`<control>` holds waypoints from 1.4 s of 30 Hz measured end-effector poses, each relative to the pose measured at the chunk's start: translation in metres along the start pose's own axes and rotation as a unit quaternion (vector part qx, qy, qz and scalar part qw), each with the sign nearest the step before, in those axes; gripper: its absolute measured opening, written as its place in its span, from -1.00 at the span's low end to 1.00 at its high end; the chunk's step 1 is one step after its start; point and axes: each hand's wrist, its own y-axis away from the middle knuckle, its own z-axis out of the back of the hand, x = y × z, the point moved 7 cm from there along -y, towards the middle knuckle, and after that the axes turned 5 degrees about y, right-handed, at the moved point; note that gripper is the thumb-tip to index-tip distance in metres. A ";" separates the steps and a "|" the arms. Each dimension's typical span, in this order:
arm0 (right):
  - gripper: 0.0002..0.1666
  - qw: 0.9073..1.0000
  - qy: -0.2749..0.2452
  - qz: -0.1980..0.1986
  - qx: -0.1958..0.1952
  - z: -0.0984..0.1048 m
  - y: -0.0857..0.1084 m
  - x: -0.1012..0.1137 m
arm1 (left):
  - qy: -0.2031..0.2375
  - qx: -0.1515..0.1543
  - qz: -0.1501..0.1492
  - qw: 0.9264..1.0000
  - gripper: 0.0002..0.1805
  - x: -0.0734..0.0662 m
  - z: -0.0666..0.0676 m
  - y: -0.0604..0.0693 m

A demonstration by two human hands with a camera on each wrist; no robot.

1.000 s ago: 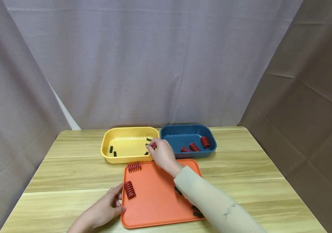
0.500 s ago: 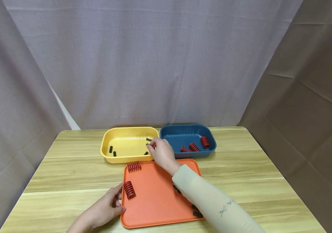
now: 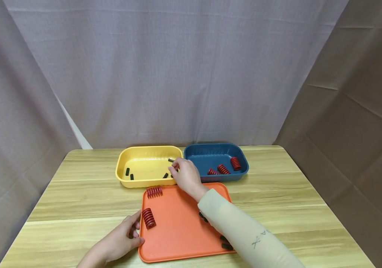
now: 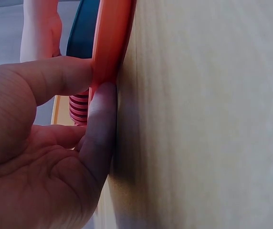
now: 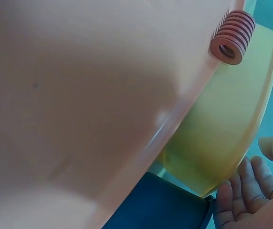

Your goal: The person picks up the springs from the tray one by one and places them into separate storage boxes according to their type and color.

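My left hand (image 3: 118, 238) holds the left edge of the orange tray (image 3: 181, 238), thumb and fingers against its rim in the left wrist view. Over the right end of the yellow bin (image 3: 149, 183) is my right hand (image 3: 187, 176). Its thumb and fingers are apart in the right wrist view, with nothing visible between them. Small dark springs lie in that bin, one (image 3: 165, 175) near the right fingertips and one (image 3: 127, 171) at the left end. Two red springs lie on the tray, one (image 3: 149, 218) beside my left hand and another (image 3: 154, 192) at the far left corner.
The blue bin (image 3: 216, 149) stands right of the yellow one and holds several red springs (image 3: 235, 163). Dark springs (image 3: 227, 246) lie along the tray's right side, partly hidden by my right sleeve (image 3: 241, 227). A grey curtain (image 3: 177, 74) hangs behind the wooden table (image 3: 285, 208).
A small dark spring at my right fingertips has dropped from them and now seems to lie lower in the yellow bin, beside another. My left hand has stayed on the tray.
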 end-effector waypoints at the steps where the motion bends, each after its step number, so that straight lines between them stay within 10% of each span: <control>1: -0.83 1.000 -0.002 0.001 -0.001 0.000 0.000 0.000 | 0.001 -0.001 -0.001 1.000 -0.07 0.000 0.000 0.000; 18: -0.67 0.997 -0.036 0.041 0.049 0.026 0.023 -0.005 | 0.001 -0.004 -0.002 1.000 -0.07 -0.001 -0.001 0.002; 42: -0.65 0.963 -0.095 0.064 0.244 0.061 0.134 -0.082 | -0.010 -0.001 0.004 1.000 -0.04 0.001 0.000 0.002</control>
